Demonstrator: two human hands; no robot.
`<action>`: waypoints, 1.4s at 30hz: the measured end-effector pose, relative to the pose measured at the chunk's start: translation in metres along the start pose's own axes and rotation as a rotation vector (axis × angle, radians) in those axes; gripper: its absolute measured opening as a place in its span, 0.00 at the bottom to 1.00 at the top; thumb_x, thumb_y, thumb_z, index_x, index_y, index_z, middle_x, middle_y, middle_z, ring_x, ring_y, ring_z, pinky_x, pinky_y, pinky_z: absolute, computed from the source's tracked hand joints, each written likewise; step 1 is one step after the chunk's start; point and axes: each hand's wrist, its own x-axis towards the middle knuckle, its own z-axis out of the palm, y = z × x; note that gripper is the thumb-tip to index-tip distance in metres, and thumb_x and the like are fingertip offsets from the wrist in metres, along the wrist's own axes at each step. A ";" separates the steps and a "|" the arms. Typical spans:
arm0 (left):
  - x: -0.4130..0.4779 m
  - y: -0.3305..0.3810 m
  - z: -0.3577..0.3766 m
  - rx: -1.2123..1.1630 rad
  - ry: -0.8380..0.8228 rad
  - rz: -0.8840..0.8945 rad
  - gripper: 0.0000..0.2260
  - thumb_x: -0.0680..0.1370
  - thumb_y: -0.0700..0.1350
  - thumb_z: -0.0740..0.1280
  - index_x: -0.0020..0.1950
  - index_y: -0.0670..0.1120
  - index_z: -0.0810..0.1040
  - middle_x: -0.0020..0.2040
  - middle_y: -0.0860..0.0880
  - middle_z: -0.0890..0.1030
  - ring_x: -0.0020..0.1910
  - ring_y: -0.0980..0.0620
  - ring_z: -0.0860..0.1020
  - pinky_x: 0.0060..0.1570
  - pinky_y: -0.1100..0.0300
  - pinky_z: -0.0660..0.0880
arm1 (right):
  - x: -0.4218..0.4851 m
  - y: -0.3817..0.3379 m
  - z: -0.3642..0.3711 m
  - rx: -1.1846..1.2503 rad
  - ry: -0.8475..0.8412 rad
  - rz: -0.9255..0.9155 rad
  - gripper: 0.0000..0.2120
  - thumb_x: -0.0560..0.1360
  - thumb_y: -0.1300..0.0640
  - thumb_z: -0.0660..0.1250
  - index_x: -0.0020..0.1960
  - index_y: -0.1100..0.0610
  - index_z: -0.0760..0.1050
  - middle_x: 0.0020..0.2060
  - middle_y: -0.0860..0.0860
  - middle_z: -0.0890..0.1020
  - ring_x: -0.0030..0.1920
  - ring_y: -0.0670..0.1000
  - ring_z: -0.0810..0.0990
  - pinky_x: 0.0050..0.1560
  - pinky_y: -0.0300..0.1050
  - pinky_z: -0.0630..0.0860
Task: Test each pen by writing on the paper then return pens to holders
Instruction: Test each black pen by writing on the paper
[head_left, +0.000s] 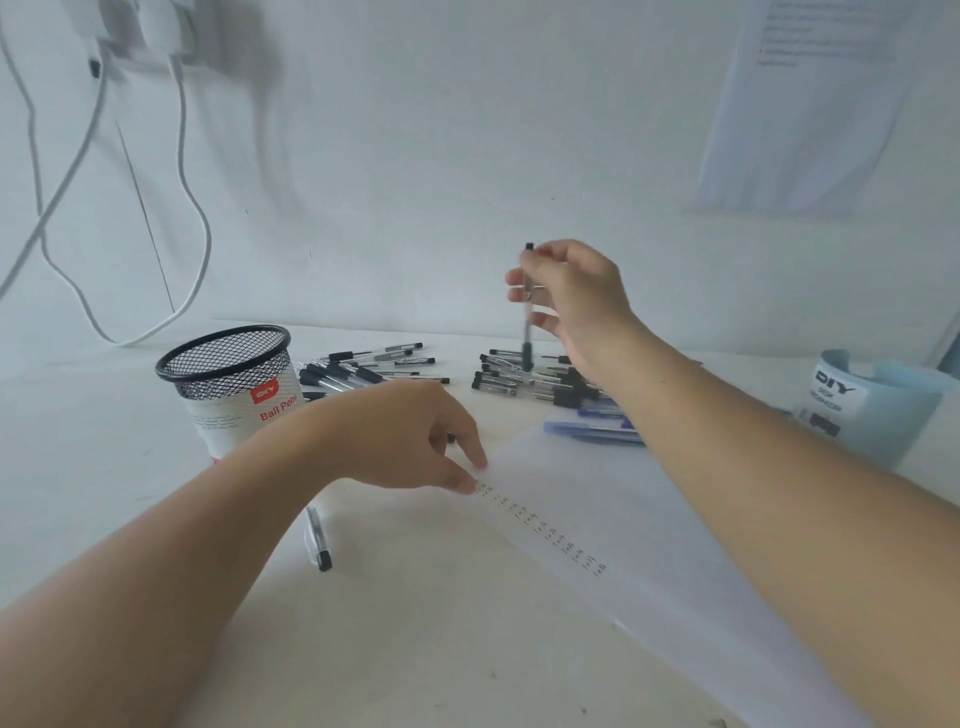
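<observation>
Just under the right hand (566, 296) lies a heap of clear plastic pens with black caps (511, 375). This hand is raised above it and pinches one clear pen with black ends (527, 332) between thumb and fingers. The pen hangs almost upright, with its lower end close over the heap. The left hand (415, 436) is lower and nearer to the person. Its fingers are loosely bent, and their tips press the far left corner of the white sheet of paper (675, 561), which lies flat on the pale desk (415, 649). From these fingertips a column of small handwritten marks (550, 532) runs along the sheet. Beyond the left hand stands a round black wire-mesh holder (228, 364) labelled "Ball Pens". A second heap of black-capped pens (363, 370) lies between it and the right hand. Some blue pens (597, 431) lie beside the right forearm. A light blue plastic organiser (883, 410) stands right of that arm.
</observation>
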 end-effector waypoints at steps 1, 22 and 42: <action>-0.001 0.001 0.000 0.000 -0.001 -0.001 0.08 0.75 0.57 0.76 0.53 0.65 0.84 0.30 0.66 0.75 0.30 0.65 0.74 0.37 0.66 0.67 | -0.009 -0.009 -0.007 0.110 -0.006 0.024 0.04 0.81 0.55 0.67 0.50 0.54 0.73 0.42 0.58 0.86 0.39 0.55 0.84 0.41 0.48 0.78; -0.003 0.003 0.001 0.010 0.031 0.005 0.07 0.74 0.57 0.77 0.51 0.66 0.85 0.29 0.66 0.74 0.29 0.64 0.73 0.38 0.62 0.68 | -0.132 -0.030 -0.078 0.171 -0.549 0.427 0.32 0.79 0.37 0.58 0.32 0.63 0.76 0.39 0.62 0.80 0.40 0.58 0.76 0.35 0.47 0.75; -0.003 0.004 0.001 0.015 0.033 0.010 0.06 0.74 0.57 0.76 0.50 0.66 0.85 0.29 0.64 0.74 0.29 0.62 0.73 0.37 0.63 0.67 | -0.162 0.020 -0.088 -0.500 -0.485 -0.058 0.16 0.66 0.54 0.78 0.33 0.60 0.71 0.28 0.58 0.77 0.30 0.51 0.70 0.32 0.43 0.65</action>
